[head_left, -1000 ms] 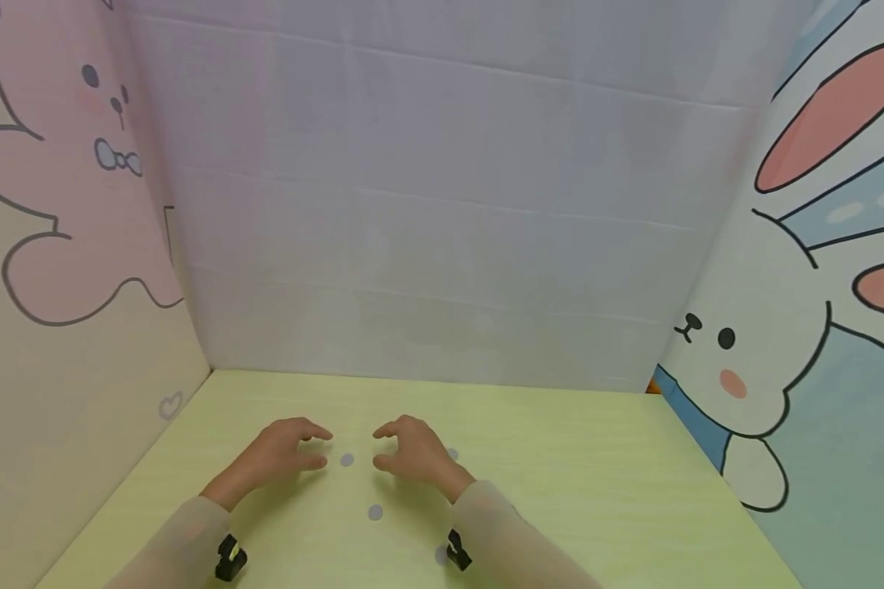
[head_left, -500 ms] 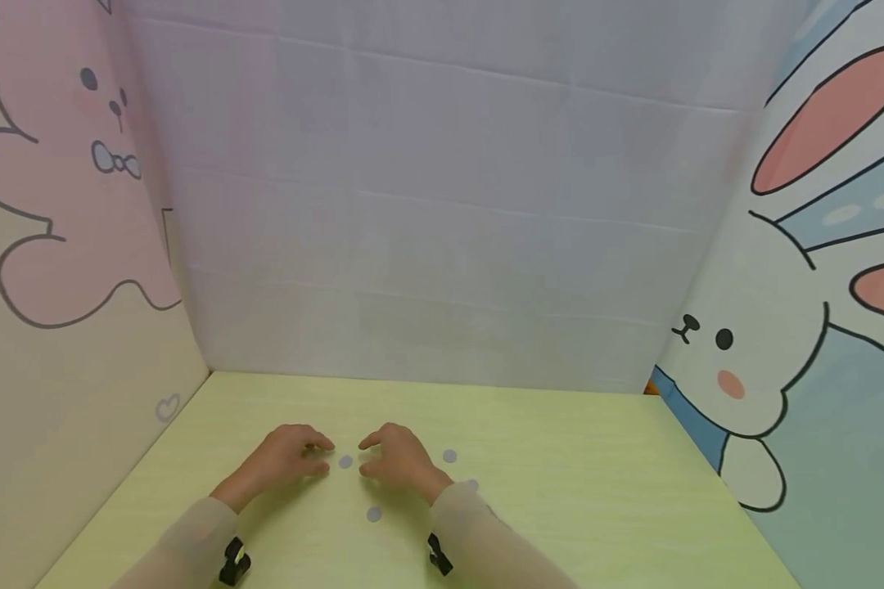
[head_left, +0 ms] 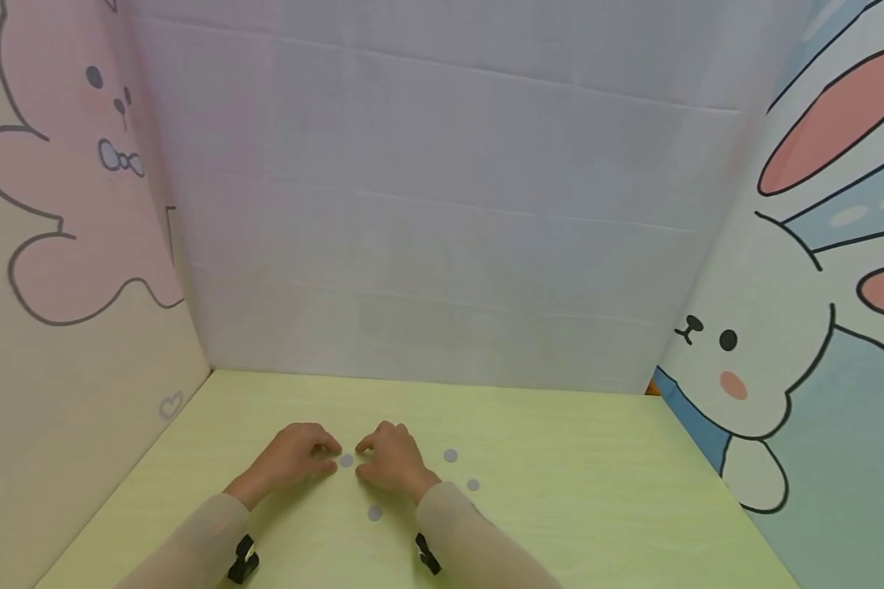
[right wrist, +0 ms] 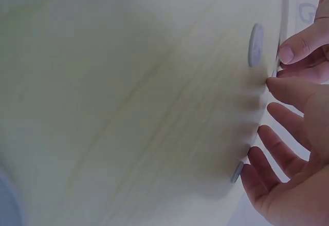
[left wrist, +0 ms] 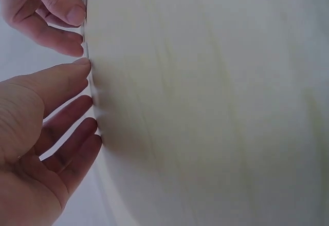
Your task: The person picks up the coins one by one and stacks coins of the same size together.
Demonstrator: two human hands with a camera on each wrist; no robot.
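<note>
A small flat grey disc (head_left: pixel 347 460) lies on the pale yellow-green table between both hands. From its left side my left hand (head_left: pixel 298 455) comes in with bent fingers, thumb and fingertips right at the disc's edge. On the opposite side, my right hand (head_left: pixel 394 460) has its fingertips and thumb low at the tabletop, close to the same disc. The left wrist view shows the left thumb (left wrist: pixel 81 64) by the disc's thin edge (left wrist: pixel 86 50). In the right wrist view, the right fingers (right wrist: pixel 280 149) are spread, with their tips at the table surface.
Nearer the body lies another grey disc (head_left: pixel 375 514). Two more, a far disc (head_left: pixel 451 456) and a nearer disc (head_left: pixel 474 485), are right of the right hand. A white sheet (head_left: pixel 427 245) rises behind the table (head_left: pixel 560 458); printed panels, one with a rabbit (head_left: pixel 751 343), flank it.
My right hand has moved left and my left hand slightly right, narrowing the gap around the middle disc. Two discs on the right have come out from behind the right arm.
</note>
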